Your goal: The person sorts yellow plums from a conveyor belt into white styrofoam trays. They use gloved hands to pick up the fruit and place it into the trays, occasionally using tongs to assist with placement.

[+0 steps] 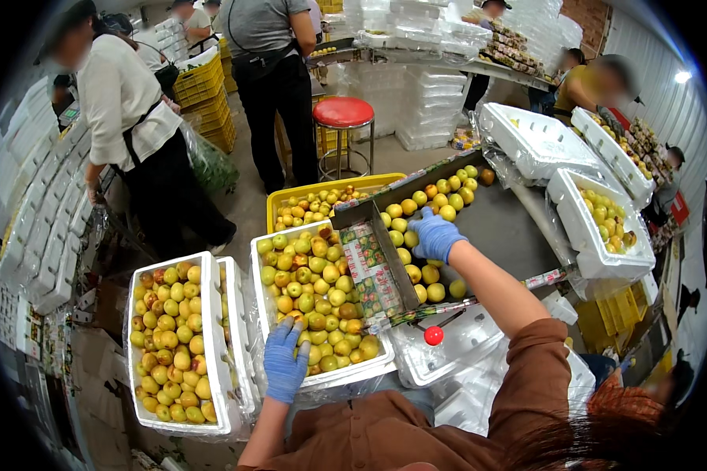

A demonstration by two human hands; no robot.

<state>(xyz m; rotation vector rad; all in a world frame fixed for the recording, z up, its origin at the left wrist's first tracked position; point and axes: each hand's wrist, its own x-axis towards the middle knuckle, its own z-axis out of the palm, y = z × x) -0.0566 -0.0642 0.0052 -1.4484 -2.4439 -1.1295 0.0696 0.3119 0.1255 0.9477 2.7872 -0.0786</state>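
My left hand (286, 359), in a blue knit glove, rests on the near left corner of a white foam box (259, 288) filled with yellow-green and reddish jujube-like fruit (306, 274). Its fingertips touch the fruit at the box's edge; whether it grips any cannot be told. My right hand (439, 235), gloved alike, reaches over loose fruit (430, 274) on a dark sorting tray (506, 224). The palm side is hidden, so I cannot see whether a fruit is held. Between box and tray lies a printed, fruit-patterned panel (371, 268).
Another full foam box (212, 341) stands at left. Behind is a yellow crate (271, 206) of fruit, with a red stool (343, 112) beyond. Foam boxes (598, 259) stand at right. A red ball knob (433, 335) sticks out below the tray. Several people stand or work around.
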